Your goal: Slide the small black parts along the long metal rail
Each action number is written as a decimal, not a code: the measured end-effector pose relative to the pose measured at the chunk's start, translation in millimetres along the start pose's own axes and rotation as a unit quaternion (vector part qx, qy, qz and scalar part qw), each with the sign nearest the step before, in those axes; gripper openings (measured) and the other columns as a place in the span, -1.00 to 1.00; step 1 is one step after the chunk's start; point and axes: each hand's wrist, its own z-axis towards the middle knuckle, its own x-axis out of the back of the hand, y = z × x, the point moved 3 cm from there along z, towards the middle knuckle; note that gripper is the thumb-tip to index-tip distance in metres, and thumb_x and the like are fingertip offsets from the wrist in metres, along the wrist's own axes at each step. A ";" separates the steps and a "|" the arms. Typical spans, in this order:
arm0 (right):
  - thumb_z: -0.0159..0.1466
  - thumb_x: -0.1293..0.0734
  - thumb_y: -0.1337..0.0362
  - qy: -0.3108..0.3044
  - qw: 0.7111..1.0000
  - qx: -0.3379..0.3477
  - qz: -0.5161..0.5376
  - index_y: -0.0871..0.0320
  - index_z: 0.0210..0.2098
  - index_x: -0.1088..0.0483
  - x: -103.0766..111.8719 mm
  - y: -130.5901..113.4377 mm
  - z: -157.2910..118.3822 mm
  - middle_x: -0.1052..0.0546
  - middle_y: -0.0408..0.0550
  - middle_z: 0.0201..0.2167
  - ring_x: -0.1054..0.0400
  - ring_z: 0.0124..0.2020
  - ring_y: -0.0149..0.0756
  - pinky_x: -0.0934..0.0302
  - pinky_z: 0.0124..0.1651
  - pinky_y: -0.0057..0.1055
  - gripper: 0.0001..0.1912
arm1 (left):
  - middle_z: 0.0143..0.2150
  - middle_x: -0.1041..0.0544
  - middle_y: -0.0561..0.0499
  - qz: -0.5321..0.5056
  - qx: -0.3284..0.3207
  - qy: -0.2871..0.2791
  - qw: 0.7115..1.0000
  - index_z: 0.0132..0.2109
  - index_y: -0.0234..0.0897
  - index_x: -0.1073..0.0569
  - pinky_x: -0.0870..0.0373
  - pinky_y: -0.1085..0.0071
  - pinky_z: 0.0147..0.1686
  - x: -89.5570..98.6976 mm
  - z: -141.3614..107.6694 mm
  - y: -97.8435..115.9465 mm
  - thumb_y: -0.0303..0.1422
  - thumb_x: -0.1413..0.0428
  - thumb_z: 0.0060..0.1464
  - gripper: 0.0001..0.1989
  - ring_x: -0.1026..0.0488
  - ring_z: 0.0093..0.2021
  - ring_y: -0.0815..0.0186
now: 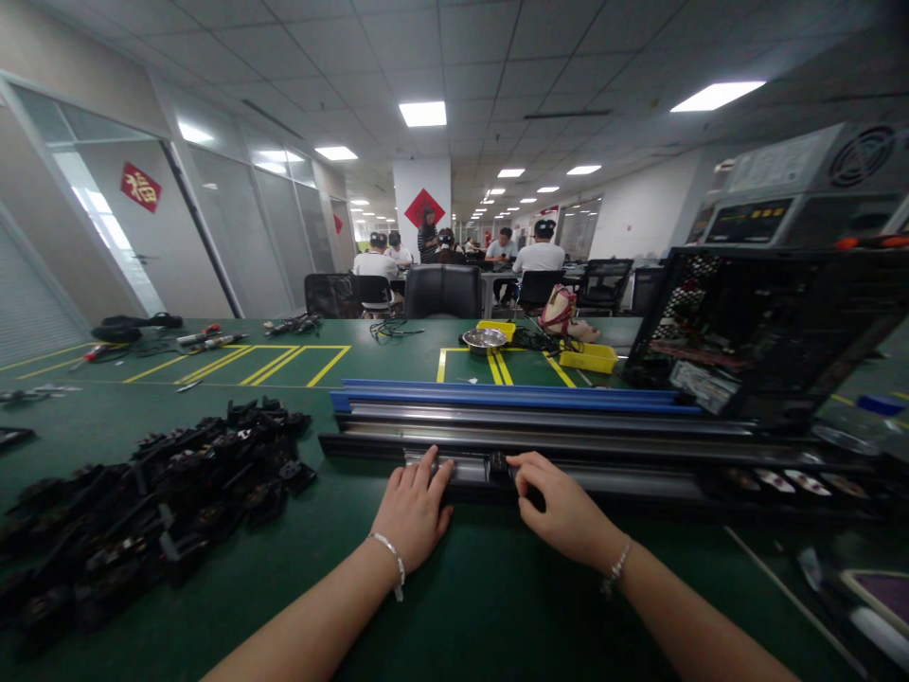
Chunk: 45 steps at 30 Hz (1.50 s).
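My left hand [413, 510] lies with its fingers stretched out over the near edge of a long dark channel-shaped rail [632, 481]. Its fingertips touch a shiny, clear-looking section [465, 468] of that rail. Thumb and forefinger of my right hand [561, 502] pinch a small black plastic part [498, 464], which sits at the rail just right of the shiny section. Behind it, more long rails [554, 440] run parallel, with a blue rail [511, 396] at the back. To the left spreads a heap of small black plastic parts [163, 502].
An open computer case [767, 322] stands at the right, with power supply units [802, 180] above it. Farther back on the green table [398, 365] are a metal bowl [485, 339], a yellow tray [588, 357], cables and hand tools [203, 336]. Several people sit beyond.
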 end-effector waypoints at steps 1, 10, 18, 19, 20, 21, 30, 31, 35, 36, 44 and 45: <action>0.03 -0.17 0.47 -0.001 1.000 -0.001 0.000 0.11 -0.50 -0.18 -0.2 -0.4 0.0 -0.36 0.02 -0.03 -0.23 0.04 -0.25 -0.13 0.01 -0.29 -0.87 | 0.25 -0.14 -0.13 0.000 -0.001 0.000 1.000 0.20 -0.12 -0.15 -0.15 0.17 0.01 -0.2 0.0 -0.1 -0.23 -0.01 0.07 -0.46 -0.26 0.04 0.11; 0.04 -0.19 0.43 -0.019 0.999 0.018 -0.018 0.10 -0.50 -0.21 -6.8 -1.3 0.7 -0.35 0.02 0.07 -0.18 0.11 -0.23 -0.05 0.13 -0.21 -0.91 | 0.26 -0.12 -0.13 0.002 -0.003 0.004 1.000 0.19 -0.13 -0.16 -0.15 0.17 0.01 -0.7 0.1 -0.2 -0.22 -0.03 0.07 -0.46 -0.27 0.03 0.13; 0.03 -0.19 0.42 -0.030 0.998 0.030 -0.039 0.10 -0.52 -0.22 -10.7 -5.1 0.9 -0.31 0.01 0.12 -0.13 0.15 -0.22 -0.01 0.18 -0.18 -0.91 | 0.26 -0.12 -0.13 -0.003 -0.001 0.005 1.000 0.19 -0.13 -0.17 -0.14 0.18 0.01 0.4 -0.2 -0.4 -0.23 -0.03 0.07 -0.47 -0.26 0.04 0.13; 0.03 -0.19 0.42 -0.031 0.998 0.031 -0.041 0.11 -0.52 -0.22 -11.1 -5.0 0.8 -0.31 0.00 0.12 -0.13 0.15 -0.22 -0.01 0.18 -0.18 -0.92 | 0.26 -0.12 -0.13 -0.003 -0.002 0.005 1.000 0.19 -0.12 -0.17 -0.14 0.18 0.01 0.4 -0.1 -0.4 -0.23 -0.03 0.07 -0.47 -0.25 0.04 0.13; 0.03 -0.19 0.42 -0.031 0.998 0.032 -0.044 0.11 -0.52 -0.21 -11.5 -4.6 0.6 -0.31 0.00 0.12 -0.13 0.15 -0.22 0.00 0.18 -0.18 -0.92 | 0.26 -0.13 -0.13 -0.004 -0.003 0.004 1.000 0.19 -0.12 -0.17 -0.14 0.19 0.01 0.4 -0.1 -0.4 -0.23 -0.03 0.07 -0.47 -0.25 0.05 0.13; 0.04 -0.19 0.42 -0.030 0.998 0.033 -0.046 0.11 -0.51 -0.21 -12.1 -4.1 0.4 -0.30 0.00 0.12 -0.12 0.15 -0.23 0.00 0.19 -0.18 -0.92 | 0.26 -0.13 -0.12 -0.004 -0.003 0.004 1.000 0.19 -0.12 -0.17 -0.14 0.18 0.01 0.2 -0.1 -0.4 -0.23 -0.03 0.07 -0.48 -0.25 0.05 0.13; 0.04 -0.20 0.42 -0.029 0.997 0.049 -0.057 0.10 -0.52 -0.21 -17.3 -3.3 1.1 -0.28 -0.04 0.15 -0.09 0.17 -0.24 0.03 0.21 -0.18 -0.91 | 0.25 -0.14 -0.11 -0.008 -0.001 0.009 1.000 0.19 -0.12 -0.18 -0.13 0.18 0.02 0.0 -0.1 0.0 -0.23 -0.02 0.07 -0.48 -0.24 0.05 0.13; 0.04 -0.20 0.41 -0.029 0.997 0.051 -0.058 0.10 -0.52 -0.21 -17.7 -3.7 1.0 -0.27 -0.04 0.15 -0.09 0.18 -0.24 0.03 0.21 -0.18 -0.91 | 0.25 -0.15 -0.10 -0.009 -0.001 0.009 1.000 0.19 -0.13 -0.18 -0.13 0.18 0.02 0.2 0.0 0.2 -0.23 -0.02 0.07 -0.48 -0.24 0.05 0.13; 0.03 -0.20 0.42 -0.028 0.996 0.056 -0.057 0.10 -0.52 -0.22 -20.2 -5.2 0.5 -0.26 -0.03 0.16 -0.08 0.18 -0.21 0.02 0.20 -0.15 -0.91 | 0.25 -0.16 -0.09 -0.006 0.001 0.011 1.000 0.20 -0.16 -0.16 -0.13 0.18 0.02 0.0 0.2 1.0 -0.24 -0.01 0.07 -0.47 -0.24 0.05 0.14; 0.03 -0.21 0.42 -0.028 0.996 0.059 -0.057 0.11 -0.52 -0.22 -21.0 -5.7 0.5 -0.26 -0.02 0.16 -0.08 0.18 -0.20 0.02 0.20 -0.14 -0.91 | 0.25 -0.16 -0.09 -0.005 0.001 0.013 1.000 0.21 -0.17 -0.15 -0.13 0.19 0.02 -0.2 0.2 1.1 -0.24 -0.01 0.07 -0.46 -0.24 0.05 0.14; 0.01 -0.22 0.42 -0.030 0.995 0.069 -0.067 0.11 -0.53 -0.21 -25.5 -9.3 1.6 -0.24 0.00 0.18 -0.06 0.19 -0.19 0.05 0.22 -0.14 -0.91 | 0.26 -0.15 -0.10 -0.012 0.002 0.024 1.000 0.26 -0.21 -0.05 -0.11 0.21 0.03 -1.6 -0.3 1.1 -0.26 0.01 0.07 -0.39 -0.23 0.07 0.15; 0.02 -0.22 0.42 -0.030 0.995 0.068 -0.069 0.11 -0.53 -0.21 -25.8 -9.4 1.6 -0.23 0.00 0.18 -0.06 0.19 -0.19 0.05 0.22 -0.14 -0.91 | 0.26 -0.15 -0.10 -0.013 0.002 0.023 1.000 0.26 -0.21 -0.04 -0.10 0.21 0.03 -1.5 -0.2 1.1 -0.27 0.01 0.08 -0.39 -0.23 0.07 0.15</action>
